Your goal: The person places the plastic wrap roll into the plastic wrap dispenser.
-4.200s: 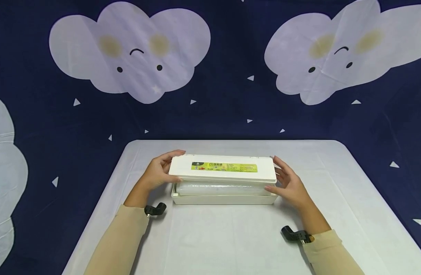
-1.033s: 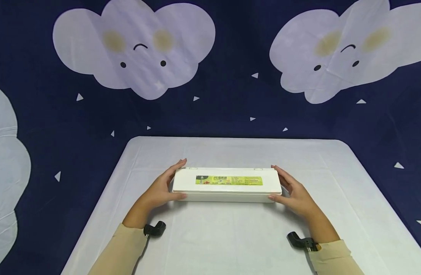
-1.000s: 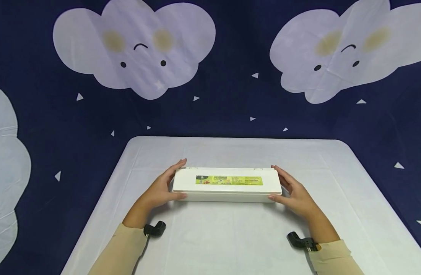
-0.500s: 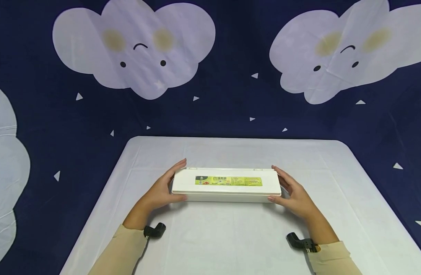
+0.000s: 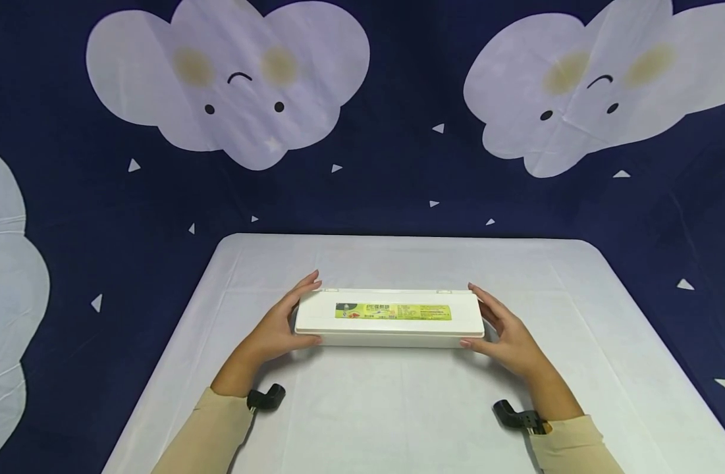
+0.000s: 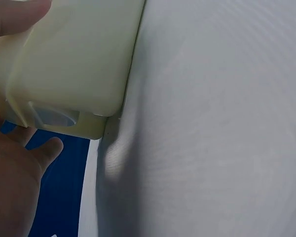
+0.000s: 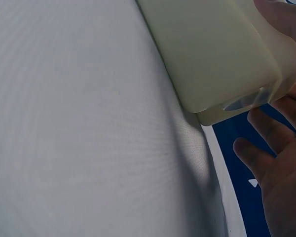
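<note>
A long white box (image 5: 389, 326) with a yellow-green label on its closed lid lies flat on the white-covered table (image 5: 398, 408). My left hand (image 5: 288, 321) cups the box's left end, with the thumb on the front corner and straight fingers reaching behind. My right hand (image 5: 497, 322) mirrors it at the right end. In the left wrist view the thumb rests on the box (image 6: 74, 59), and the fingers (image 6: 44, 150) stand slightly off its end. The right wrist view shows the box (image 7: 212, 49) with the fingers (image 7: 266, 133) also apart from it.
The table has rounded far corners and drops off at its left and right edges. A dark blue backdrop (image 5: 398, 191) with white clouds hangs behind it. Black camera mounts sit on my left wrist (image 5: 266, 397) and right wrist (image 5: 513, 415).
Four seconds ago both hands held the lid raised above the base, with a roll visible inside. The lid now sits shut on the base. Over the last second the hands have barely moved.
</note>
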Demonstrator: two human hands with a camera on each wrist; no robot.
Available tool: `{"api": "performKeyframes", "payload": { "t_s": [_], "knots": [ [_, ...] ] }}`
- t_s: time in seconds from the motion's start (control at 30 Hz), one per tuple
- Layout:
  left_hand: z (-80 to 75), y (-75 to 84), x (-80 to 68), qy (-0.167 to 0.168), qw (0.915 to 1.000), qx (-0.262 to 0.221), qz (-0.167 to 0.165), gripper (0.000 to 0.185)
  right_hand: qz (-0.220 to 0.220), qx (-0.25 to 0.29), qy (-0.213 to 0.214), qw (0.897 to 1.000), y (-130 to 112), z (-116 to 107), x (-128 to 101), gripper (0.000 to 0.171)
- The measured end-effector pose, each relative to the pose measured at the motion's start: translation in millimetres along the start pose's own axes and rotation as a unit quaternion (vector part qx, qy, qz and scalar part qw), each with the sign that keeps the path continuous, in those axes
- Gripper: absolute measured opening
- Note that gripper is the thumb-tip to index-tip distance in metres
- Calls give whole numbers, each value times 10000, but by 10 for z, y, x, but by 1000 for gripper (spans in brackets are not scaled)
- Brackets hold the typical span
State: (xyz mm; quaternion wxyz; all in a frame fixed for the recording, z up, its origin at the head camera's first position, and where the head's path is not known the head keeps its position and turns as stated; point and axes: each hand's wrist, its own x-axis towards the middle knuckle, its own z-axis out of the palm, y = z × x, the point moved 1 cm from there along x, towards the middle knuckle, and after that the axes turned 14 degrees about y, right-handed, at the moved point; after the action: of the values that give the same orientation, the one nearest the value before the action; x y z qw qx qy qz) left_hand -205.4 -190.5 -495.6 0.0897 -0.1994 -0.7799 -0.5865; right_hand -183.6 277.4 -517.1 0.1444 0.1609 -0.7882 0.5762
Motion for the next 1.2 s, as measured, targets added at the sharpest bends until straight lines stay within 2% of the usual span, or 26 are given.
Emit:
{"api": "performKeyframes", "payload": {
  "t_s": [0.13, 0.27, 0.53, 0.87, 1.03, 1.2],
  "knots": [
    [-7, 158, -15, -9, 10000, -2, 11, 100, -6, 39, -27, 10000, 17, 4, 8, 107],
    [-17, 200, -22, 1, 10000, 48, 12, 101, -3, 45, -35, 10000, 28, 9, 9, 108],
    [-23, -51, 3, -70, 9995, 296, 97, 112, -49, 110, -91, 9999, 2, -35, 7, 110],
    [-19, -18, 73, -471, 9941, 976, 72, 108, -185, -189, -167, 9995, -71, -105, 17, 109],
    [-29, 61, 123, -609, 9880, 1408, 156, 108, -359, -591, -124, 9975, -151, -149, 78, 101],
    [-121, 193, 216, -720, 9797, 1861, 197, 104, -675, -1226, -163, 9900, -220, -224, 180, 96]
  ]
}}
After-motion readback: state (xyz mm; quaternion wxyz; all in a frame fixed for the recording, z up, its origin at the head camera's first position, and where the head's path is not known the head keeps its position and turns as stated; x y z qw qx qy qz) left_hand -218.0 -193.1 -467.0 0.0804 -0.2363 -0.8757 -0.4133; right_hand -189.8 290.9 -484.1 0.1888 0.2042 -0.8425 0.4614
